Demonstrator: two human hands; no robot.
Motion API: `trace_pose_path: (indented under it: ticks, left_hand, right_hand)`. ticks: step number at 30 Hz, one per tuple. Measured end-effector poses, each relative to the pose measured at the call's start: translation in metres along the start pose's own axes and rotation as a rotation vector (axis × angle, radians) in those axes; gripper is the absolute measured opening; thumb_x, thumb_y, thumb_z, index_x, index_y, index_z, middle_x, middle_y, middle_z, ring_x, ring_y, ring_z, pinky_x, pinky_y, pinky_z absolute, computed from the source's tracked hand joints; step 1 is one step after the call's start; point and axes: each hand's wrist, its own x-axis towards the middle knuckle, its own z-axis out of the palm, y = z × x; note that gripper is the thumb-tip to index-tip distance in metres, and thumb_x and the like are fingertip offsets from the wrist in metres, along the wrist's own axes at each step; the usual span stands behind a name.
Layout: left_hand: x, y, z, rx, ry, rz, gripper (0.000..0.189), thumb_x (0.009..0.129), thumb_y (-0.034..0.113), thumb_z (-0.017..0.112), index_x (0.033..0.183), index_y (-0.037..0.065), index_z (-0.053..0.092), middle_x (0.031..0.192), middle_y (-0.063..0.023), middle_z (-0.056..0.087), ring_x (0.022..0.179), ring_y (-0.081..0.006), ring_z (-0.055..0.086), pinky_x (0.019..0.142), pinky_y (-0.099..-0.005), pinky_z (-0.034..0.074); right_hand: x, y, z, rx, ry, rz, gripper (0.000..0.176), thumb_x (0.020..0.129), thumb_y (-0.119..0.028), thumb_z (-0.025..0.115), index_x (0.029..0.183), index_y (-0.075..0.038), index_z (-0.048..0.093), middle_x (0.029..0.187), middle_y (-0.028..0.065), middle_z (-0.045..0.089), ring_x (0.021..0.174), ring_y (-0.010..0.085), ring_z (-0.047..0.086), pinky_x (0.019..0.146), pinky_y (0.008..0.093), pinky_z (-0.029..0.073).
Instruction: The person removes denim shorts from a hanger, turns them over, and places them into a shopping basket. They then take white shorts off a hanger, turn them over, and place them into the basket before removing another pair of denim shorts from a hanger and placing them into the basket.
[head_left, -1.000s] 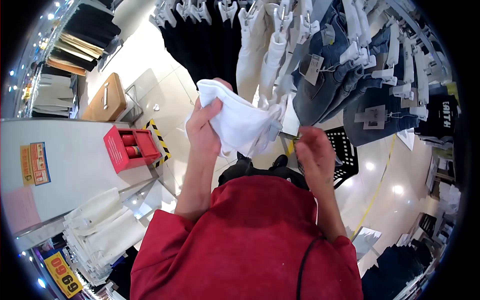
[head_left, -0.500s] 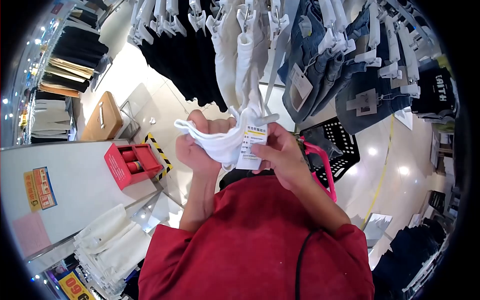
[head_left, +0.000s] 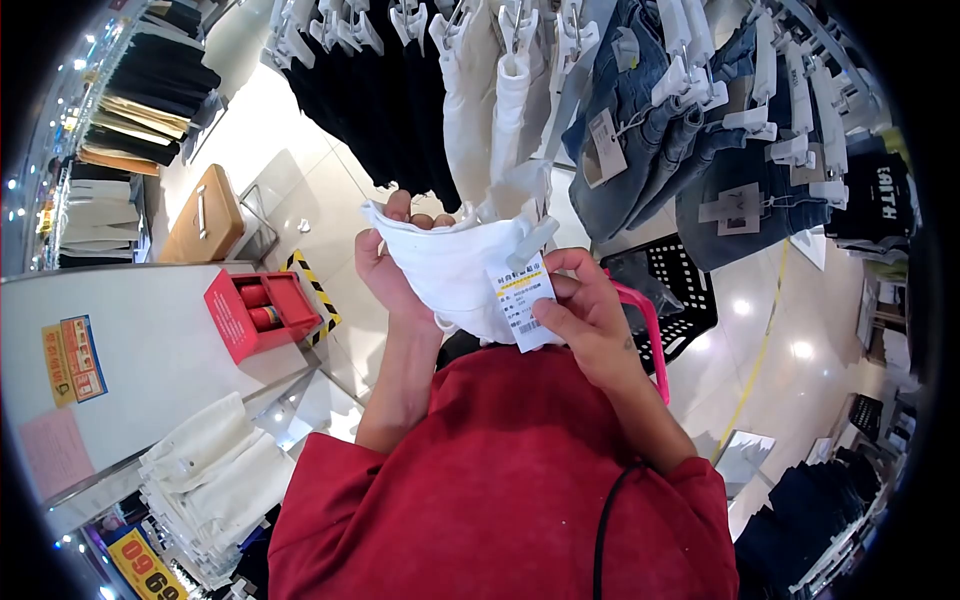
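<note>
A white garment (head_left: pixel 450 265) is held in front of my chest, below the hanging clothes; its exact cut is hard to make out. My left hand (head_left: pixel 390 275) is closed on its left edge, fingertips showing above the cloth. A white price tag (head_left: pixel 518 300) with a yellow line and black print lies over the garment's right side. My right hand (head_left: pixel 592 318) pinches the tag, thumb on the printed face and fingers partly hidden behind. A clear plastic piece (head_left: pixel 534 242) sticks out just above the tag.
White trousers (head_left: pixel 470 110), black garments (head_left: pixel 380 110) and jeans (head_left: pixel 640 170) hang on clip hangers ahead. A black basket (head_left: pixel 690 285) with a pink handle (head_left: pixel 655 340) stands to the right. At left are a red extinguisher box (head_left: pixel 262 312) and a brown stool (head_left: pixel 200 230).
The white garment has been spread wider and flatter between my hands. The tag has tilted and moved slightly right and down with my right hand.
</note>
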Motion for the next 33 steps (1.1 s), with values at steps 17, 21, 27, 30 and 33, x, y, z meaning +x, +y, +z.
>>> trace_pose_path:
  ticks: [17, 21, 27, 30, 33]
  left_hand:
    - [0.002, 0.0, -0.001, -0.084, -0.085, -0.038, 0.016, 0.08, 0.027, 0.047, 0.078, 0.012, 0.045, 0.053, -0.0074, 0.053, 0.068, -0.0256, 0.055, 0.067, -0.0317, 0.047]
    - [0.002, 0.0, 0.001, -0.081, -0.074, -0.028, 0.016, 0.079, 0.027, 0.047, 0.077, 0.012, 0.044, 0.05, -0.0064, 0.051, 0.064, -0.0242, 0.053, 0.067, -0.0312, 0.046]
    - [0.0, 0.0, 0.001, -0.057, -0.067, -0.024, 0.016, 0.08, 0.027, 0.049, 0.078, 0.012, 0.044, 0.051, -0.006, 0.051, 0.061, -0.0217, 0.053, 0.07, -0.0312, 0.047]
    - [-0.001, 0.0, 0.002, -0.015, -0.073, -0.023, 0.015, 0.081, 0.026, 0.051, 0.081, 0.013, 0.044, 0.053, -0.0068, 0.055, 0.058, -0.0198, 0.057, 0.079, -0.0324, 0.05]
    - [0.0, 0.0, 0.001, -0.038, -0.075, -0.026, 0.016, 0.081, 0.028, 0.05, 0.08, 0.013, 0.044, 0.054, -0.0068, 0.054, 0.063, -0.0223, 0.056, 0.074, -0.0326, 0.049]
  right_hand:
    - [-0.002, 0.004, -0.006, 0.018, -0.03, -0.006, 0.039, 0.086, 0.008, 0.04, 0.124, -0.003, 0.036, 0.11, 0.0154, 0.059, 0.098, 0.0162, 0.058, 0.085, 0.0284, 0.047]
    - [-0.003, 0.003, -0.005, 0.008, -0.028, 0.0, 0.039, 0.086, 0.008, 0.039, 0.124, -0.003, 0.036, 0.111, 0.0154, 0.059, 0.098, 0.0161, 0.058, 0.086, 0.0284, 0.047]
    - [-0.004, 0.005, -0.007, -0.002, -0.03, -0.005, 0.04, 0.085, 0.008, 0.038, 0.124, -0.003, 0.037, 0.111, 0.0155, 0.059, 0.099, 0.0161, 0.058, 0.086, 0.0285, 0.047]
    - [-0.004, 0.005, -0.007, 0.0, -0.03, -0.002, 0.041, 0.085, 0.009, 0.038, 0.124, -0.002, 0.037, 0.111, 0.0156, 0.059, 0.1, 0.0164, 0.058, 0.087, 0.0287, 0.046]
    - [-0.005, 0.005, -0.006, 0.007, -0.035, -0.003, 0.041, 0.085, 0.009, 0.038, 0.124, -0.002, 0.037, 0.111, 0.0157, 0.059, 0.1, 0.0166, 0.058, 0.087, 0.029, 0.046]
